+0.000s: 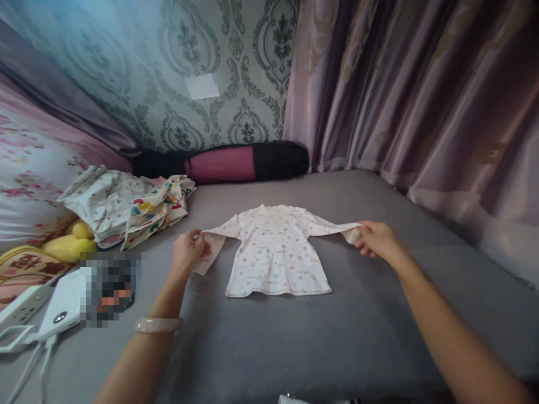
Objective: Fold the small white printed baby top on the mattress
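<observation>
A small white long-sleeved shirt with a tiny coloured print lies flat on the grey bed sheet, neck toward the wall. My left hand grips the end of its left sleeve, which bends down beside the shirt's body. My right hand pinches the cuff of the right sleeve, stretched straight out to the side. A pale bangle sits on my left wrist.
A heap of printed children's clothes lies at the left. Behind the shirt a black and pink bolster rests against the wall. White chargers and cables and a yellow plush toy sit at the left edge. Curtains hang on the right.
</observation>
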Tool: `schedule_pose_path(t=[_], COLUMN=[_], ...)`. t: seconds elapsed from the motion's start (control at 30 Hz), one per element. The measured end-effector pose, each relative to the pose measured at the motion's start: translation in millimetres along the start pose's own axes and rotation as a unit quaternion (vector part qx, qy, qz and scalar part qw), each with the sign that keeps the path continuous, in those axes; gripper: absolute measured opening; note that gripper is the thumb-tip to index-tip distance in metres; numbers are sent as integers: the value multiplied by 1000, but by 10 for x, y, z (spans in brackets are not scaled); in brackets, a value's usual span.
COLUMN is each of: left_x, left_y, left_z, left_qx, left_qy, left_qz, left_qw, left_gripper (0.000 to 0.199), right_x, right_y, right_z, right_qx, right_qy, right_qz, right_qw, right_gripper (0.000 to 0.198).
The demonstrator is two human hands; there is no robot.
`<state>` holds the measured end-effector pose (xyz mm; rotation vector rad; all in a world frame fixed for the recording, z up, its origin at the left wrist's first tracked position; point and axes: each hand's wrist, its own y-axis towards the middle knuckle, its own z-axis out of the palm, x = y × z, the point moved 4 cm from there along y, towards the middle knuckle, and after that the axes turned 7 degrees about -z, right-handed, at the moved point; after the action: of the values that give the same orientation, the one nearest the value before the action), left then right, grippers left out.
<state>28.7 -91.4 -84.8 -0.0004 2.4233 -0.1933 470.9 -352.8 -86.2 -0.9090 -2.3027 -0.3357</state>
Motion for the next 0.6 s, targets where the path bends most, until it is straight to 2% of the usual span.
schedule_pose_path(t=[0.07,0.13,0.23,0.33,0.43,0.6], left_x=[-105,-174,-159,-59,98,373], left_y=[12,18,57,131,225,319], left_z=[-37,-55,-34,17,80,176], left_qx=[-62,-111,-134,-143,-160,-142], left_qy=[6,27,62,96,133,216], left_qz=[67,134,194,263,289,216], left_qw=[996,984,970,949,934,942], left_gripper=[35,37,45,50,50,52], right_x=[94,198,284,160,-141,-527], right_y=[25,17,-47,-88,-33,62], right_z=[8,-3,-7,56,146,261], right_qx=[-17,-56,-135,-168,-146,-77], right_qy=[21,-12,-87,-133,-198,-297], right_qz=[-24,-71,-187,-273,-252,-172], right_qw=[999,996,969,938,936,936], right_gripper=[43,42,48,56,56,54])
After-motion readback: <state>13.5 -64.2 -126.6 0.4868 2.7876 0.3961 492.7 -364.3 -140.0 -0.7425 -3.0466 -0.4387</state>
